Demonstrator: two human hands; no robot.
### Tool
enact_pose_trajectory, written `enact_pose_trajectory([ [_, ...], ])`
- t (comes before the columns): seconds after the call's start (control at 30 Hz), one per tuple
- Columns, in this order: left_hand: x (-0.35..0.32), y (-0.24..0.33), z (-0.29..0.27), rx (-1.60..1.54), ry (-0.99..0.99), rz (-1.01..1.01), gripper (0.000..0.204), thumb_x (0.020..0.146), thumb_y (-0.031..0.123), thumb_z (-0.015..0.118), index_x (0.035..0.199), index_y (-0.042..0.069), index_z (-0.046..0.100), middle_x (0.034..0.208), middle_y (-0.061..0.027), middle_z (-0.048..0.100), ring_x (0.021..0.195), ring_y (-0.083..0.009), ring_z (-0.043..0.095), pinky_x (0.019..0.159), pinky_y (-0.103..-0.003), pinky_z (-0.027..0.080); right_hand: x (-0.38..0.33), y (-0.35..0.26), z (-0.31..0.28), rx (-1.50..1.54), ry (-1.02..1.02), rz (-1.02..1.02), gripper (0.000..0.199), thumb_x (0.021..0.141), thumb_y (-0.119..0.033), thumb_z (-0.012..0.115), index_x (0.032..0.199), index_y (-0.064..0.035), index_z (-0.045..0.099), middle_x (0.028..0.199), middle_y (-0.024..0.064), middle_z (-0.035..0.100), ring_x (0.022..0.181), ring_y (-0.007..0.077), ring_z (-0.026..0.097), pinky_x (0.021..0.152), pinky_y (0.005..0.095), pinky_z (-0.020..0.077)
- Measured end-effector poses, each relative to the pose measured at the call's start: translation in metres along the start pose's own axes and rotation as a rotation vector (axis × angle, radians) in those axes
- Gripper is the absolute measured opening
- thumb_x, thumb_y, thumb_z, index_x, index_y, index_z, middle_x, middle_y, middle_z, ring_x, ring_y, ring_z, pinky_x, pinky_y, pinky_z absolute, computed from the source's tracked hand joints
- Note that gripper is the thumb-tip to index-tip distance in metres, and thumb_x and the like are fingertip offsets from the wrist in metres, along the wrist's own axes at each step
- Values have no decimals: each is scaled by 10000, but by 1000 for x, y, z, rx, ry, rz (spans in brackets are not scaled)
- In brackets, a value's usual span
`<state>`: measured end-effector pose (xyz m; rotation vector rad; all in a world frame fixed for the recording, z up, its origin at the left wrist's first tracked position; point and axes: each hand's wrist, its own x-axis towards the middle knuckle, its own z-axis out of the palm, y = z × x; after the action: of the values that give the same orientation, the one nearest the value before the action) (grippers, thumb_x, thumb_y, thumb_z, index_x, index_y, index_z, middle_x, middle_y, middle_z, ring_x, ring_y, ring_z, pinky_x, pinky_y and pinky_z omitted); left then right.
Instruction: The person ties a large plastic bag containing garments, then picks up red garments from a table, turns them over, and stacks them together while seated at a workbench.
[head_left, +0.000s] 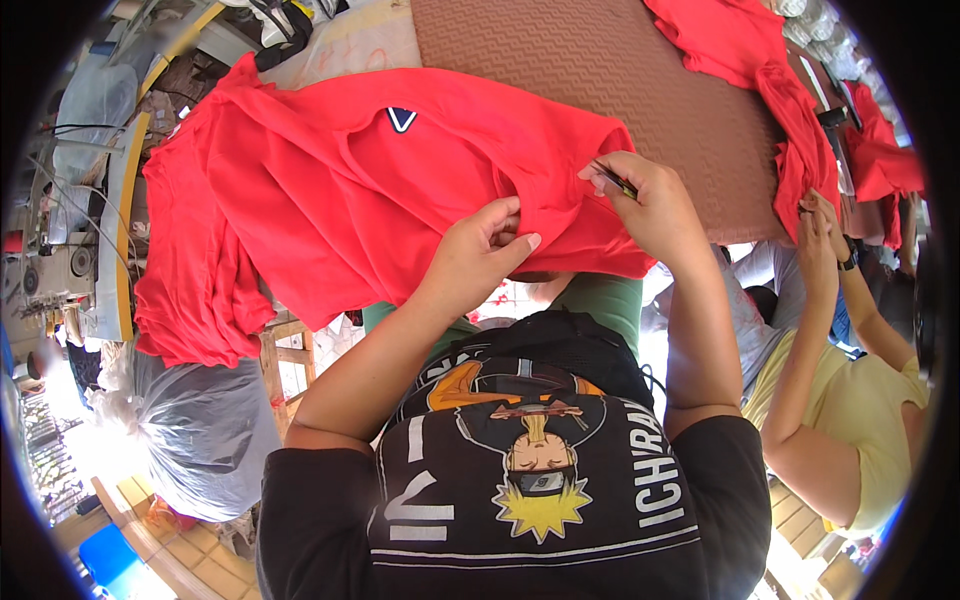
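A red garment (330, 190) with a small dark-blue and white triangular patch (402, 119) lies in loose folds before me, hanging over the near edge of the table. My left hand (487, 250) is closed at the garment's near edge, thumb and curled fingers pinching the cloth. In my right hand (648, 203) is a slim, dark pair of thread snips (616, 180), gripped between thumb and fingers. Its tip is close to the cloth at the garment's right end. Part of the snips is hidden by my fingers.
A brown textured mat (560, 50) covers the table. At right, a co-worker in a yellow shirt (840, 410) handles another red garment (797, 140). A sewing machine (75, 265) stands at far left, above a big translucent plastic bag (200, 430). A wooden stool (290, 355) is nearby.
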<state>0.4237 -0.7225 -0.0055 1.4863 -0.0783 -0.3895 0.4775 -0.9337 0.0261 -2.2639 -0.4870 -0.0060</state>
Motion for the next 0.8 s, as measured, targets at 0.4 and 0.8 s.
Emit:
enact_pose_trajectory([
  [0.4, -2, 18, 4, -395, 64, -87, 267, 869, 72, 590, 1115, -23, 545, 1039, -71, 626, 945, -98, 577, 856, -252, 457, -10, -17, 13, 81, -18, -114, 218, 701, -46, 708, 895, -29, 611, 820, 88, 592, 702, 230, 612, 614, 311, 484],
  [0.8, -6, 24, 11, -380, 193, 38, 238, 850, 27, 607, 1078, -22, 557, 1004, -88, 637, 915, -102, 599, 831, -242, 485, -19, -21, 15, 12, 78, -224, 262, 696, -60, 709, 929, -75, 590, 882, 68, 593, 727, 223, 628, 589, 296, 508],
])
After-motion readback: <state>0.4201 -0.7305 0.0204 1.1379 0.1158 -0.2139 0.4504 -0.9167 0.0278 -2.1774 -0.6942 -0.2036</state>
